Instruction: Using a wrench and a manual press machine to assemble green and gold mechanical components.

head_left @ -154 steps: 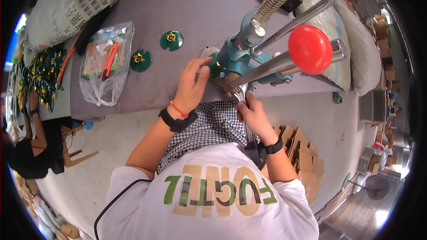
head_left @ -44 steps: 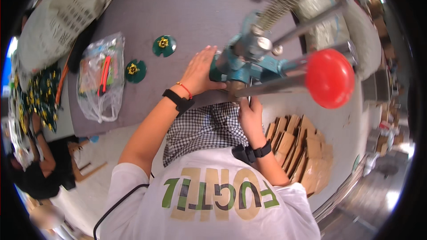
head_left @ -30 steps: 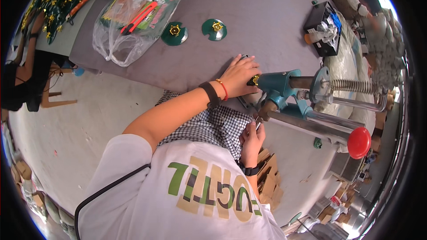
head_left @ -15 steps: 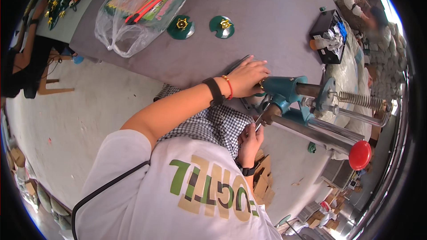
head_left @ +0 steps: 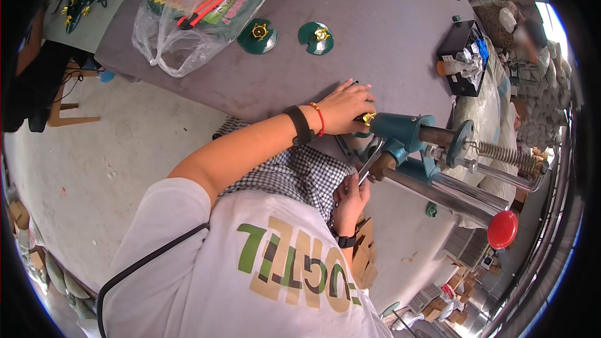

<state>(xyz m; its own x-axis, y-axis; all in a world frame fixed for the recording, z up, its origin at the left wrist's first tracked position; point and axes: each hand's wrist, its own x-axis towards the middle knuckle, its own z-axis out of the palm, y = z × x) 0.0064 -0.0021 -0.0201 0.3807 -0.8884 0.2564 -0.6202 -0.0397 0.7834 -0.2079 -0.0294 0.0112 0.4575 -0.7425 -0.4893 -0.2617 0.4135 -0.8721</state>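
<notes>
My left hand (head_left: 343, 107) is curled over a green disc (head_left: 362, 134) at the head of a teal hand press (head_left: 400, 130). Most of the disc is hidden under the palm and fingers. A gold fitting (head_left: 369, 119) shows between that hand and the press head. Below it, my right hand (head_left: 352, 199) is closed round a slim silver wrench (head_left: 370, 161), whose upper end reaches the press near its column. Farther back on the table lie two more green discs, a left one (head_left: 255, 45) and a right one (head_left: 311, 46), each bearing a gold star-shaped fitting.
The grey table (head_left: 375, 31) carries a clear plastic bag (head_left: 181, 31) with a red cutter (head_left: 210, 5) on it. A black box (head_left: 464, 56) stands at the right edge. The press's red knob (head_left: 503, 230) juts out toward the right. Another person sits at far left.
The gold fitting now shows beside my left hand at the press head. My left hand has shifted slightly, while my right hand keeps its grip on the wrench.
</notes>
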